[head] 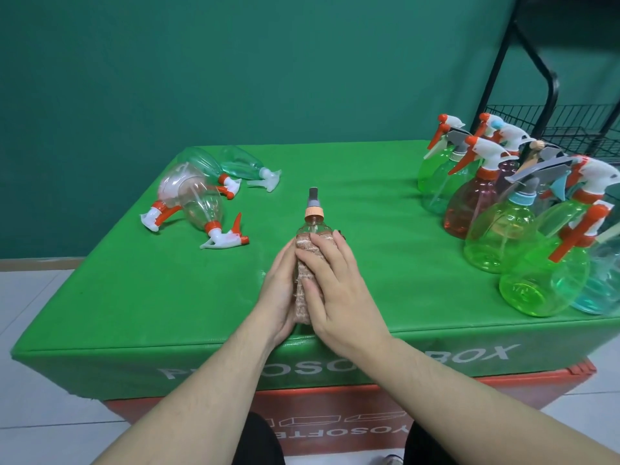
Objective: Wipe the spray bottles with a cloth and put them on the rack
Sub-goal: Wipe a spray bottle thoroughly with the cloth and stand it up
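Near the front edge of the green box (pixel 134 297), at its middle, I hold a small clear spray bottle (pixel 313 226) upright, its body wrapped in a pinkish cloth (pixel 303 263). My left hand (pixel 280 290) cups the wrapped bottle from one side; my right hand (pixel 335 283) curls over the cloth from the other. Toward the far left corner, several clear bottles (pixel 198 196) lie on their sides. Along the right edge, coloured bottles (pixel 496 229) stand crowded together. Beyond the far right corner stands a black wire rack (pixel 550 105).
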Motion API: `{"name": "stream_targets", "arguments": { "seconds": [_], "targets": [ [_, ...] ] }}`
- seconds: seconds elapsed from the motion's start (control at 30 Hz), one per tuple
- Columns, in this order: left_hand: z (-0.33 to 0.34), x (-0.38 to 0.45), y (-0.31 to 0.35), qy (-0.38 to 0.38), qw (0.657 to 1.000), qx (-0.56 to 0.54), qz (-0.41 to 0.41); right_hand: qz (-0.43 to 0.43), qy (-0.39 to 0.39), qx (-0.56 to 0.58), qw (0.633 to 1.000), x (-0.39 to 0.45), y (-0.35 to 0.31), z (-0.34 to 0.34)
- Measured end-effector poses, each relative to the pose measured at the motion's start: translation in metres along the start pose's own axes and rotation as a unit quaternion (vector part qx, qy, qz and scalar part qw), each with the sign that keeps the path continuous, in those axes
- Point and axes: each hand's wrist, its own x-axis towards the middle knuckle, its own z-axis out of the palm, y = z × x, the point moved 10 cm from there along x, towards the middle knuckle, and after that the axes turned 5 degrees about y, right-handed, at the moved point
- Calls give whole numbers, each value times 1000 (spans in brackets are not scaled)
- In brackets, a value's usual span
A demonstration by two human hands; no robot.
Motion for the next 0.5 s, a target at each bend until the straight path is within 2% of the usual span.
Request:
{"name": "stream_targets", "arguments": {
  "seconds": [0.13,0.33,0.5],
  "targets": [
    [6,-5,5,-11,1000,-12,4,6,-5,12,1000,18,2,-1],
    [5,-10,3,-4,1000,-6,-20,100,-37,68,992,49,14,4],
    [2,-8,2,11,1000,-22,-18,137,-64,66,986,58,17,12]
  ]
}}
